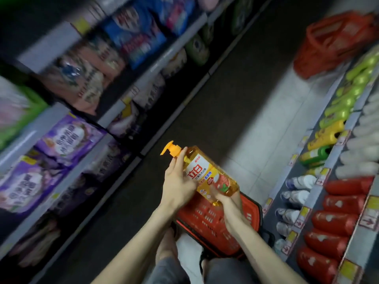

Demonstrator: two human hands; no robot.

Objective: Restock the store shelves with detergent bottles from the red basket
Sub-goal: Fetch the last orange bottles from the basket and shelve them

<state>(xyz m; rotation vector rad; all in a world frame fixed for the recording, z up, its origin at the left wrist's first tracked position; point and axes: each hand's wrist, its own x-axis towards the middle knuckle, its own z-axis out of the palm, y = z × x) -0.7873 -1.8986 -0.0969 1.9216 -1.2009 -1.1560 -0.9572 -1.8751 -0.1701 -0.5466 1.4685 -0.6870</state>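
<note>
I hold an orange detergent bottle (207, 173) with a pump top, tilted, above the red basket (207, 220) on the floor. My left hand (178, 181) grips the bottle's upper body near the pump. My right hand (227, 198) grips its bottom end from below. The bottle's label faces up. What the basket holds is hidden by my arms.
Shelves on the right carry red bottles (336, 220), white bottles (295, 193) and yellow-green bottles (340, 111). A second red basket (332, 44) sits on the floor farther down the aisle. Left shelves hold purple bags (67, 138). The aisle floor (235, 103) runs between them.
</note>
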